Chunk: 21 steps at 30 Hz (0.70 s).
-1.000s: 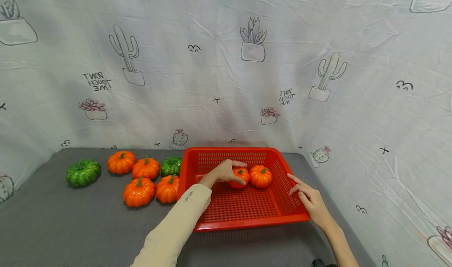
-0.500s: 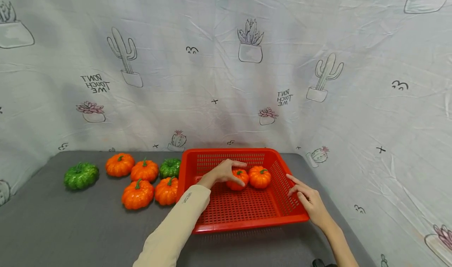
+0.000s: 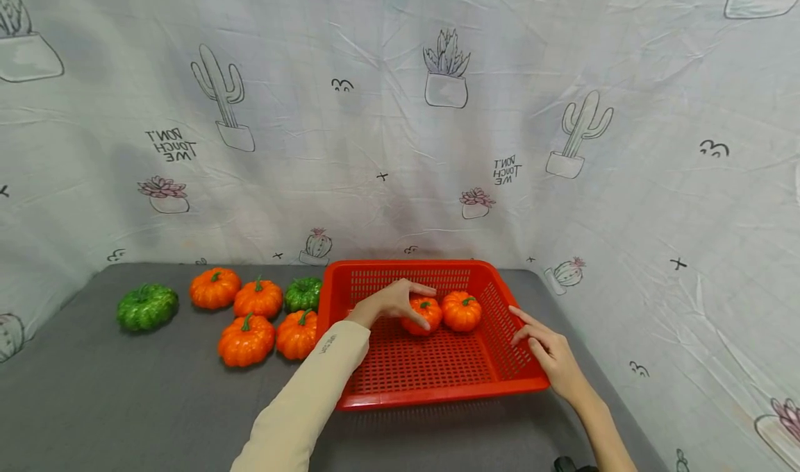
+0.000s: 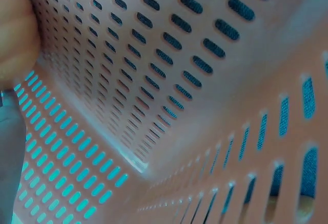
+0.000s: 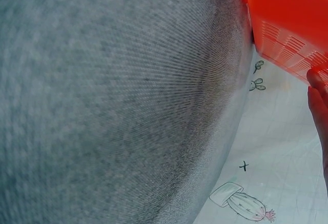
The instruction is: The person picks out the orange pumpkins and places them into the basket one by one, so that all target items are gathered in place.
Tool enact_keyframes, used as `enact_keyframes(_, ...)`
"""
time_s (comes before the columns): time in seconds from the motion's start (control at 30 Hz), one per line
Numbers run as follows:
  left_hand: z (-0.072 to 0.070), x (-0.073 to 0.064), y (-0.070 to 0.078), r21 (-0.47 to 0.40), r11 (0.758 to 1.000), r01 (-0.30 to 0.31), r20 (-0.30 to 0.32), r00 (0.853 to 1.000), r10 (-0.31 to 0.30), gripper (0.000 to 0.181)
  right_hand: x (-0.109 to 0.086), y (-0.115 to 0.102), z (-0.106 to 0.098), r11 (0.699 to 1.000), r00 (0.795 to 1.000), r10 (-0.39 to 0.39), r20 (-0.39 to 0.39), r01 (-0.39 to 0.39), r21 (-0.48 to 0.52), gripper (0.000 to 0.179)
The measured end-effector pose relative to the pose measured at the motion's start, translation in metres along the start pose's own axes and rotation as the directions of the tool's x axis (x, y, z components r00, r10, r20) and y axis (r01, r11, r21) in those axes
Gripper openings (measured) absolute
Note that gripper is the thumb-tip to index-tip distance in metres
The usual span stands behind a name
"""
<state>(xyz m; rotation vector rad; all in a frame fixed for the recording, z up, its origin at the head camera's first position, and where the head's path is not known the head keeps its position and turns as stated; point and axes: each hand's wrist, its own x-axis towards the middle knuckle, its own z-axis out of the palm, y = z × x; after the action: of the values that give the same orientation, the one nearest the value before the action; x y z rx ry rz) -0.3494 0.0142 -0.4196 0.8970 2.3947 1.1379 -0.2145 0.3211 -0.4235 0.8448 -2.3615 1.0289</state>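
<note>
A red plastic basket [image 3: 437, 392] with slotted walls stands on the grey table, holding two orange pumpkins. My left hand [image 3: 395, 301] reaches over its left side and grips the left pumpkin [image 3: 426, 308], thumb in front and fingers behind. That pumpkin [image 4: 18, 32] and my thumb [image 4: 10, 147] show at the left edge of the left wrist view. Beside it sits the other pumpkin [image 3: 462, 312]. My right hand [image 3: 553, 355] holds the basket's right rim, some fingers inside the wall. In the right wrist view, fingers [image 5: 319, 101] touch the basket's outer side [image 5: 292, 14].
Left of the basket lie several orange pumpkins [image 3: 246, 340] and a small green one [image 3: 303, 294], close together. A larger green pumpkin [image 3: 147, 307] lies farther left. A cactus-printed cloth [image 3: 375, 146] hangs behind and on the right. A dark object [image 3: 564, 464] shows at the front right.
</note>
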Motion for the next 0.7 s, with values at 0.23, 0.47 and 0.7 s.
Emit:
enact_keyframes(0.23,-0.0011,-0.0001,-0.0013,0.009,1.000,0.006,-0.031,0.999,-0.005,0.064,0.0000,0.0017,-0.0002,1.000,1.000,0.000,0.003,0.000,-0.005,0.027)
enact_keyframes(0.47,-0.0024,0.0005,0.0000,0.018,1.000,0.016,-0.052,0.999,-0.015,0.066,0.0015,0.0017,-0.0004,1.000,1.000,-0.015,-0.007,0.014,-0.014,0.027)
enact_keyframes(0.7,-0.0001,-0.0009,0.0033,0.024,1.000,0.020,-0.050,0.999,-0.019,0.068,0.0000,0.0018,-0.0002,1.000,1.000,0.000,-0.006,0.000,-0.014,0.027)
